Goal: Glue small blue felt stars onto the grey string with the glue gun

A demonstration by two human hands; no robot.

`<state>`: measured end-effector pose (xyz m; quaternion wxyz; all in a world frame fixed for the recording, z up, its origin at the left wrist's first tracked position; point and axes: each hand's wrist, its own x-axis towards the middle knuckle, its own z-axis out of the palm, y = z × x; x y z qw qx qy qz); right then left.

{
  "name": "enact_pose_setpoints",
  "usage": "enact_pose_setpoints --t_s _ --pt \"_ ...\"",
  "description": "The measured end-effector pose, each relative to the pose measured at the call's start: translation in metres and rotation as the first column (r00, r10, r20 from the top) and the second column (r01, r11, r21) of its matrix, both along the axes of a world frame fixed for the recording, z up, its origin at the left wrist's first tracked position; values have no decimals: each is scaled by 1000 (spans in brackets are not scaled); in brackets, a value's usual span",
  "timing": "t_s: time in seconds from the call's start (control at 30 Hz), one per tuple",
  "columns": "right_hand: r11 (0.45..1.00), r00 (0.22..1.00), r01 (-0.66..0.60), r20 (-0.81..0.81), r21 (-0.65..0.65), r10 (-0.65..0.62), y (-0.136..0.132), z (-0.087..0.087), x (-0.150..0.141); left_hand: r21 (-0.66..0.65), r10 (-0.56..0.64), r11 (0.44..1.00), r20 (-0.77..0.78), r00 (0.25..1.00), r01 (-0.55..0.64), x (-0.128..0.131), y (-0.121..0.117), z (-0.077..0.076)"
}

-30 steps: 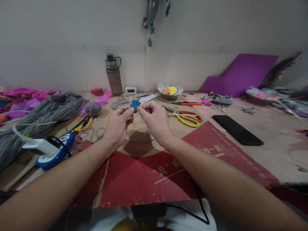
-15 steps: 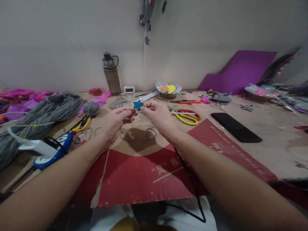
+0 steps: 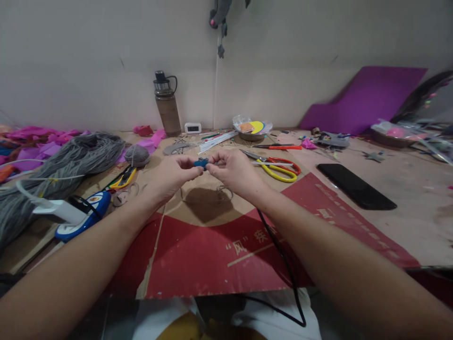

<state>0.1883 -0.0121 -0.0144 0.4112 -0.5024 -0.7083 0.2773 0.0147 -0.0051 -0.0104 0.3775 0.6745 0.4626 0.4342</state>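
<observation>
Blue craft piece (image 3: 201, 164) | held above red-and-brown cardboard (image 3: 198, 264) | pinched at one side by left hand (image 3: 174, 171), at the other by right hand (image 3: 231, 171) | pressure best applied lightly and evenly, so bending is avoided

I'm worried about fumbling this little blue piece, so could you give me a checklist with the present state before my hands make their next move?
1. Blue piece held at the fingertips of the left hand and right hand: ok.
2. Whole outline of the blue piece in view: not ok, fingers cover part of it.
3. Scissors out of the hands: ok, they lie beside and beyond the right hand.
4. Phone apart from both hands: ok, flat on the right.
5. Black cable free of the right forearm: cannot tell, it runs out from beside it.
6. Bottle with its lid on: ok.
</observation>
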Motion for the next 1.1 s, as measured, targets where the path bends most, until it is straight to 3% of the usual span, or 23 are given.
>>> enact_pose_setpoints --t_s 0.13,0.27,0.37,0.5,0.67,1.1 --pt "999 997 -17 78 51 13 -3 2 -1 7 -13 1000 -62 998 13 -1 1 0" --pt "987 994 38 99 153 -53 -10 5 -2 -6 67 998 -91 994 -67 -1 0 -1" --pt "963 991 72 89 258 -98 -14 4 -3 -41 107 993 -3 994 -107 0 2 -5" --pt "932 988 18 136 361 -72 -13 1 -5 -86 90 993 156 984 -77 1 5 -12" --pt "956 989 65 108 286 -100 -10 -3 -6 -149 87 988 269 959 -48 5 2 -9" --pt "995 971 84 -230 61 -68 -6 -5 -12 -153 73 988 373 925 -16 11 -6 -6"
